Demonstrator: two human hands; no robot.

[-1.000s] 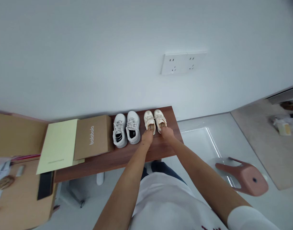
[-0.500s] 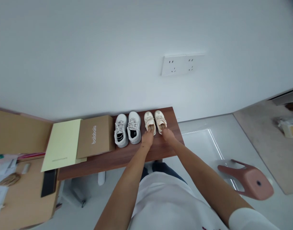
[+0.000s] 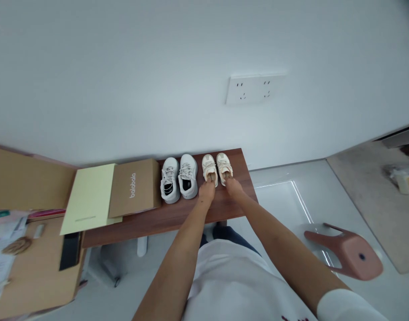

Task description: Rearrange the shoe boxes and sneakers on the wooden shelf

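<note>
A pair of small beige shoes stands at the right end of a dark wooden table (image 3: 177,216), toes to the wall. My left hand (image 3: 206,191) grips the heel of the left beige shoe (image 3: 209,167), fingers inside its opening. My right hand (image 3: 234,186) holds the heel of the right beige shoe (image 3: 223,166) the same way. Just to their left sits a pair of white sneakers (image 3: 179,178), side by side.
A brown shoebox (image 3: 134,189) and a pale yellow lid (image 3: 91,198) lie left of the sneakers. A lighter desk (image 3: 30,272) with papers and a black phone (image 3: 70,249) is at lower left. A pink stool (image 3: 351,256) lies tipped on the floor at right. Wall sockets (image 3: 254,89) are above.
Both hands stay on the beige shoes' heels. The view has shifted slightly; the shoes remain in place against the wall.
</note>
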